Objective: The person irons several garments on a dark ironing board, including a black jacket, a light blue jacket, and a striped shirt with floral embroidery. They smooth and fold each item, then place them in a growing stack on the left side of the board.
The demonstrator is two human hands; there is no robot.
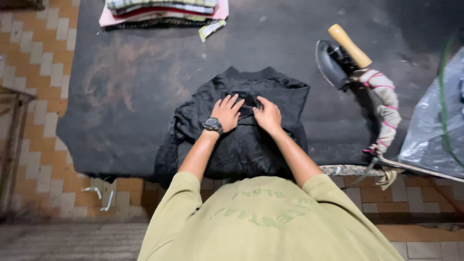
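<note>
Where the dark ironing mat (145,96) fills most of the frame, spread over a floor of orange and cream tiles (34,53) showing along the left edge and bottom right. At the centre of the mat, a black garment (241,145), collar toward the top of the frame, sides already turned inward into a rough rectangle but cloth still wrinkled and lower edge hanging toward the bottom of the frame; by this look, folding partly done, with smoothing and the last folds left. At upper centre, a stack of folded clothes (164,9) in checks and pink, apparently finished. At upper right, a heavy black iron (333,63) with a wooden handle, resting on its side, its cloth-wrapped cord (386,111) trailing down the right side. At far right, a sheet of clear plastic (435,130). At mid-centre, just below the collar, left hand (226,114), watch on the wrist, fingers spread flat and pressing the cloth, clasping nothing; right hand (268,116) beside it, fingers curled over a small fold of the garment, pinching or only pressing not clear.
</note>
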